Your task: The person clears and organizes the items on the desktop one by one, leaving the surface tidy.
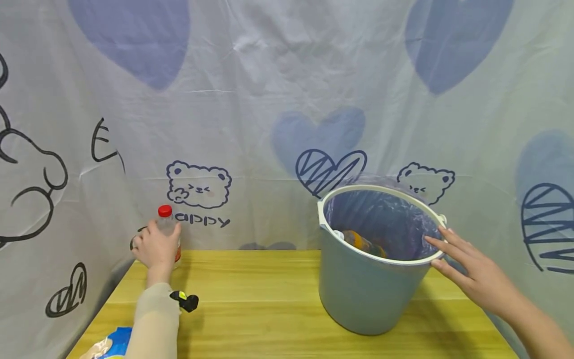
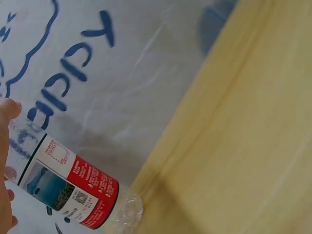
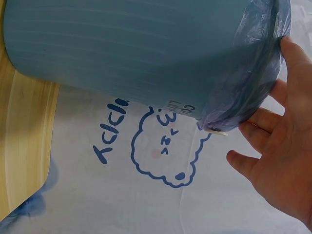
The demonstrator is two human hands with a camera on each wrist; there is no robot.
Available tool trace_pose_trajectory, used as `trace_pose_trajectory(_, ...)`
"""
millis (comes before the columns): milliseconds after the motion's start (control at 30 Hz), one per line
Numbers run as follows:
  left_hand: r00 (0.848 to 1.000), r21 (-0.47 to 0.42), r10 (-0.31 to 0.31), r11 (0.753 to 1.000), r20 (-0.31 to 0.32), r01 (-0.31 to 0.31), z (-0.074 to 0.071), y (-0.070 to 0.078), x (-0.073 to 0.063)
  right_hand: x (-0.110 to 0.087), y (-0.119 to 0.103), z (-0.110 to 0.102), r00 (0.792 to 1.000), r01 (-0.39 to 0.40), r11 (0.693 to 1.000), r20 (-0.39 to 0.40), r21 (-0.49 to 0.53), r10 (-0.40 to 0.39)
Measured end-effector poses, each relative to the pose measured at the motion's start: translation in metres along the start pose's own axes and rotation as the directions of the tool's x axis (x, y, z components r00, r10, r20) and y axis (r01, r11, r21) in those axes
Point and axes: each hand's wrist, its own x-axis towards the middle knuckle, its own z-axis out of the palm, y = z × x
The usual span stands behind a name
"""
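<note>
At the back left of the table, my left hand (image 1: 155, 245) grips a clear plastic bottle (image 1: 166, 224) with a red cap around its upper part. In the left wrist view the bottle's red and white label (image 2: 73, 183) shows, with its base at the tabletop. A blue-grey trash bin (image 1: 367, 294) with a white rim stands at the right. It is lined with a thin, translucent bag (image 3: 248, 63). The fingers of my right hand (image 1: 471, 271), nearly straight, touch the bin's right rim. Inside the bin lies a bottle (image 1: 358, 242) with orange on it and a white cap.
The yellow wooden table (image 1: 251, 299) ends at a white printed curtain (image 1: 251, 139) behind and at both sides. A blue and clear plastic package (image 1: 117, 343) lies at the front left, partly behind my left sleeve (image 1: 154, 319).
</note>
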Motion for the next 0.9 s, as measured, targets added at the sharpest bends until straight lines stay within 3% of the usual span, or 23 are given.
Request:
trace_pose_trajectory(167,0.997,0.026,0.067,0.997,-0.032,-0.066,0.003,0.004,-0.013,0.002,-0.002,-0.001,1.0,0.002,1.0,-0.001,-0.006,-0.002)
trace_pose_trajectory(367,0.983,0.045,0.163,0.986,-0.079,-0.16,0.009,0.005,-0.025,0.002,-0.003,-0.001,1.0,0.012,1.0,-0.011,-0.013,-0.012)
trace_pose_trajectory(633,0.952,0.037,0.282,0.96,-0.12,-0.279,0.019,0.006,-0.045,0.0,-0.002,0.0,1.0,0.012,1.0,-0.01,-0.001,-0.012)
trace_pose_trajectory(900,0.914,0.061,0.387,0.922,-0.121,-0.382,0.017,0.01,-0.058,0.001,-0.002,0.0,1.0,0.021,1.0,-0.017,0.004,-0.021)
